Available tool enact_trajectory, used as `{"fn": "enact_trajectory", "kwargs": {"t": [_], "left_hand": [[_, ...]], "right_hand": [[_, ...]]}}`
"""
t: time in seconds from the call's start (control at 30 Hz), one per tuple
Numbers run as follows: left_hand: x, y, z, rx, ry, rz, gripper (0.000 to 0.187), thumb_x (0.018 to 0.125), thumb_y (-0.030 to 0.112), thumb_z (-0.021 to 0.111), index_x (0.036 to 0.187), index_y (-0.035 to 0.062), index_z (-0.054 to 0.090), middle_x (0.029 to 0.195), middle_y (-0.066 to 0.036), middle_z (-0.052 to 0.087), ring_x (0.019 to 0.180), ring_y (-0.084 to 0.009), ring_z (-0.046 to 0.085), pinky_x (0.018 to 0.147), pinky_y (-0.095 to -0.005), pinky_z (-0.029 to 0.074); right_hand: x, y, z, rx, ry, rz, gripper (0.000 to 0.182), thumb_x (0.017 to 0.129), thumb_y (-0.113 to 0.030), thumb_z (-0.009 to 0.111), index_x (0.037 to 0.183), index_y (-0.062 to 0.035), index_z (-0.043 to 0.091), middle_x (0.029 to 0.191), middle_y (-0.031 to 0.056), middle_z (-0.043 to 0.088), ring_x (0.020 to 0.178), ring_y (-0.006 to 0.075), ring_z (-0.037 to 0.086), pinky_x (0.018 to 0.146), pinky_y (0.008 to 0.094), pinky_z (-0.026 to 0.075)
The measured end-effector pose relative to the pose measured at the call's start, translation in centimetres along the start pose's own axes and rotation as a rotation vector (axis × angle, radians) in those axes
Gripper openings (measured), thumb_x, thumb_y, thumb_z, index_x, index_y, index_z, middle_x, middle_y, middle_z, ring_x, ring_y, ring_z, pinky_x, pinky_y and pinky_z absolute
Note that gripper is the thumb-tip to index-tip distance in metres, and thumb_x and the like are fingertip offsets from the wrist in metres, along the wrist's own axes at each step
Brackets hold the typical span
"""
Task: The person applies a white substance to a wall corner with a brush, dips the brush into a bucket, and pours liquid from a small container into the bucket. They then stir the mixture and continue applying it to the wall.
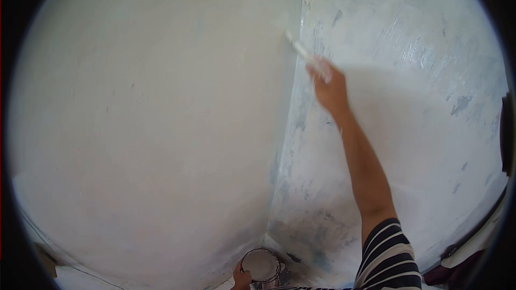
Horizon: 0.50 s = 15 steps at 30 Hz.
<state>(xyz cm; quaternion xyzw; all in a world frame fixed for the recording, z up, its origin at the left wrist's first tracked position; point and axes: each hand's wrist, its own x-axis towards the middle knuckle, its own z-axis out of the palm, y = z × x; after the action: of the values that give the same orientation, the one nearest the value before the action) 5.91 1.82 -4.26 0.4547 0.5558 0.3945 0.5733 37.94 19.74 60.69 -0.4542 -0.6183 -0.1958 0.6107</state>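
My right hand is raised against the wall corner, its fingers closed around the handle of a paintbrush. The brush slants up and left, its pale bristles right at the left wall beside the corner line. Low in the view, my left hand grips the side of a paint bucket with a dark rim. Whitish paint shows inside it. Part of my left hand and the lower bucket are cut off by the frame's bottom edge.
The left wall has a fairly even pale coat. Grey-blue patches and wet, shiny streaks mark the right wall. Dark items and a maroon cloth lie at the lower right; a cable runs along the lower left.
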Motion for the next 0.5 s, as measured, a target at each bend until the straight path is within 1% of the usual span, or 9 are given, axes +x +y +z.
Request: {"fn": "enact_trajectory", "kwargs": {"t": [0.1,0.17,0.23,0.27,0.3,0.33,0.4,0.47,0.5], "left_hand": [[2.0,-2.1,0.7,0.047,-0.019,-0.094,0.07,0.085,-0.006,0.043,0.153,0.0097,0.045,0.131,-0.024,0.06,0.103,-0.0372,0.062,0.072,-0.0398,0.059],[1.2,-1.5,0.9,-0.022,-0.002,-0.209,0.069,0.084,-0.006,0.042,0.151,0.0076,0.047,0.129,-0.023,0.061,0.102,-0.0339,0.062,0.071,-0.0372,0.056],[0.8,-1.9,0.6,0.041,-0.011,-0.132,0.068,0.083,-0.006,0.042,0.15,0.0072,0.048,0.128,-0.021,0.062,0.101,-0.0334,0.062,0.074,-0.038,0.056],[0.8,-1.9,0.5,0.099,-0.017,-0.053,0.068,0.083,-0.005,0.042,0.15,0.0068,0.049,0.127,-0.02,0.063,0.099,-0.033,0.062,0.077,-0.0387,0.056],[0.3,-1.1,0.5,0.093,-0.019,-0.051,0.068,0.083,-0.005,0.042,0.15,0.0068,0.049,0.127,-0.02,0.063,0.099,-0.033,0.062,0.077,-0.0387,0.056],[-1.1,1.2,0.3,0.003,-0.022,-0.051,0.067,0.083,-0.004,0.044,0.149,0.006,0.049,0.129,-0.021,0.062,0.102,-0.0355,0.062,0.08,-0.0399,0.056],[-1.3,2.0,0.3,-0.1,-0.031,-0.056,0.066,0.083,-0.004,0.046,0.148,0.0052,0.049,0.131,-0.023,0.062,0.105,-0.038,0.062,0.084,-0.041,0.055],[-0.7,0.7,0.0,0.379,-0.051,-0.045,0.065,0.081,0.002,0.052,0.147,0.0032,0.05,0.135,-0.028,0.059,0.115,-0.0453,0.058,0.097,-0.0455,0.051],[-0.9,0.1,0.3,0.368,-0.054,-0.046,0.065,0.081,0.002,0.052,0.147,0.0032,0.05,0.135,-0.028,0.059,0.115,-0.0453,0.058,0.097,-0.0455,0.051]], "right_hand": [[-4.3,-1.0,-1.3,-0.007,-0.084,-0.001,0.031,0.095,-0.012,0.072,0.122,0.0019,0.069,0.085,0.0069,0.069,0.071,0.009,0.055,0.066,0.0273,0.05],[-3.9,-3.1,-3.0,-0.184,-0.135,0.012,0.031,0.095,-0.017,0.072,0.121,0.0,0.069,0.096,0.02,0.074,0.081,0.0239,0.07,0.074,0.0336,0.055],[0.2,-6.0,-4.2,-0.245,-0.048,0.0,0.028,0.094,-0.02,0.072,0.116,-0.0024,0.071,0.067,0.0144,0.062,0.054,0.0161,0.052,0.055,0.0344,0.047],[3.2,-6.5,-5.0,-0.257,-0.013,-0.229,0.028,0.094,-0.023,0.073,0.112,-0.0023,0.072,0.069,0.016,0.064,0.055,0.0168,0.054,0.056,0.0339,0.048],[6.0,-8.0,-5.8,-0.303,-0.007,-0.262,0.025,0.093,-0.019,0.074,0.112,-0.0023,0.075,0.076,0.0086,0.071,0.062,0.0116,0.057,0.06,0.029,0.049],[9.3,-8.5,-5.9,-0.463,0.087,-0.321,0.025,0.094,-0.023,0.073,0.111,-0.0045,0.075,0.074,0.0102,0.069,0.061,0.0129,0.058,0.061,0.0297,0.049],[15.9,-9.9,-6.2,-0.593,0.124,-0.611,0.025,0.094,-0.026,0.071,0.109,-0.0053,0.074,0.075,0.0139,0.07,0.063,0.0253,0.063,0.064,0.0343,0.05],[19.1,-13.0,-6.1,-0.674,-0.014,-0.516,0.021,0.094,-0.024,0.069,0.104,-0.0056,0.074,0.086,0.0164,0.071,0.079,0.0355,0.067,0.074,0.0411,0.052],[20.2,-12.9,-5.7,-0.675,-0.02,-0.526,0.021,0.094,-0.024,0.069,0.104,-0.0056,0.074,0.086,0.0164,0.071,0.079,0.0355,0.067,0.074,0.0411,0.052]]}}
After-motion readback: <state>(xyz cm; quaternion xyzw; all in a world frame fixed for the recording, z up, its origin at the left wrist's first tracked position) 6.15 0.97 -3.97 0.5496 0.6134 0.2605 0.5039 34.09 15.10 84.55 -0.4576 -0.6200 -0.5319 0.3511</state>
